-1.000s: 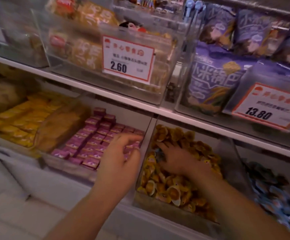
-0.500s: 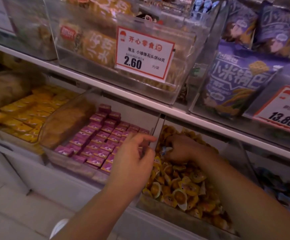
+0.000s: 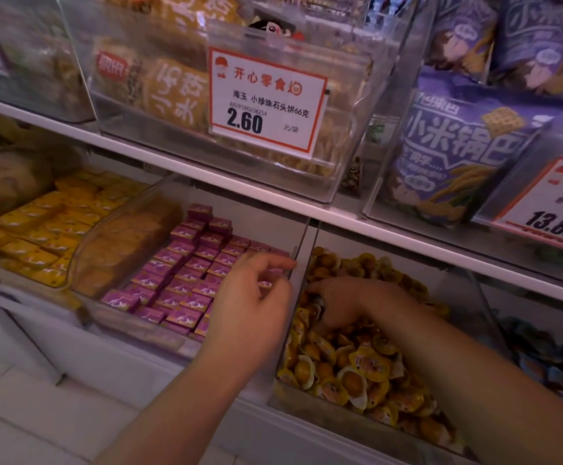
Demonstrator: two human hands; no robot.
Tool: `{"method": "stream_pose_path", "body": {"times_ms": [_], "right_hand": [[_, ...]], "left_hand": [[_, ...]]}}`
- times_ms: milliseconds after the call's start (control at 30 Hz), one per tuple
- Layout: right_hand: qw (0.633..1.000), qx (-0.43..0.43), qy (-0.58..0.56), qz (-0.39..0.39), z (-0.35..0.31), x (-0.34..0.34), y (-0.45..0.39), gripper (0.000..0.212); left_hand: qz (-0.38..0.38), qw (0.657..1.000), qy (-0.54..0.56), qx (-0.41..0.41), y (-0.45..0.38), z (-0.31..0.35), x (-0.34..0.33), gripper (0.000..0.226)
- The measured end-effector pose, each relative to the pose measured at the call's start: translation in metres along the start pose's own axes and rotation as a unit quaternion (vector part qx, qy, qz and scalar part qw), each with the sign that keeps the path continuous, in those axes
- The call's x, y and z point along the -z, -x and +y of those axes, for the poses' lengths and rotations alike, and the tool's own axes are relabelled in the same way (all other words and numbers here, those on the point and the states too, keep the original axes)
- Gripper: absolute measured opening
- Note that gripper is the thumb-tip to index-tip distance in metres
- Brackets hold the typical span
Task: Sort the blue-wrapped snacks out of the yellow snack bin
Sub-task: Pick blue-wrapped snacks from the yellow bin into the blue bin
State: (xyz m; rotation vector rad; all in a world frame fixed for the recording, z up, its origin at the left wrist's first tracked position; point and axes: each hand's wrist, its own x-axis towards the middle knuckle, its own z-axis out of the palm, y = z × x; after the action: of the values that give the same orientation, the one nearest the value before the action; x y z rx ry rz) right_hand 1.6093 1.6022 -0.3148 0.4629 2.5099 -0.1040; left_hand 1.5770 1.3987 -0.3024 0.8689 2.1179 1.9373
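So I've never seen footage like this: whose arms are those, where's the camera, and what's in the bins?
No machine here: a person's two bare arms, filmed by a wide-angle camera on their head, looking down at shop shelves. The right hand is in the clear bin of yellow snacks, fingers curled around something small and dark; I cannot tell whether it is a blue snack. The left hand hovers, loosely curled and empty, over the next bin of purple boxes. Further left are yellow boxes; above, price tags and bagged snacks.
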Motion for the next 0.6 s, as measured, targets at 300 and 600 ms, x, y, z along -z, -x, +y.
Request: {"method": "stream_pose_path", "body": {"times_ms": [300, 600], "right_hand": [[0.984, 0.069, -0.114, 0.118, 0.003, -0.028, 0.037, 0.053], [0.972, 0.043, -0.162, 0.166, 0.058, -0.015, 0.096, 0.022]], "left_hand": [[0.010, 1.000, -0.002, -0.021, 0.000, 0.006, 0.003, 0.027], [0.018, 0.984, -0.056, -0.168, 0.015, 0.020, -0.014, 0.022]]}}
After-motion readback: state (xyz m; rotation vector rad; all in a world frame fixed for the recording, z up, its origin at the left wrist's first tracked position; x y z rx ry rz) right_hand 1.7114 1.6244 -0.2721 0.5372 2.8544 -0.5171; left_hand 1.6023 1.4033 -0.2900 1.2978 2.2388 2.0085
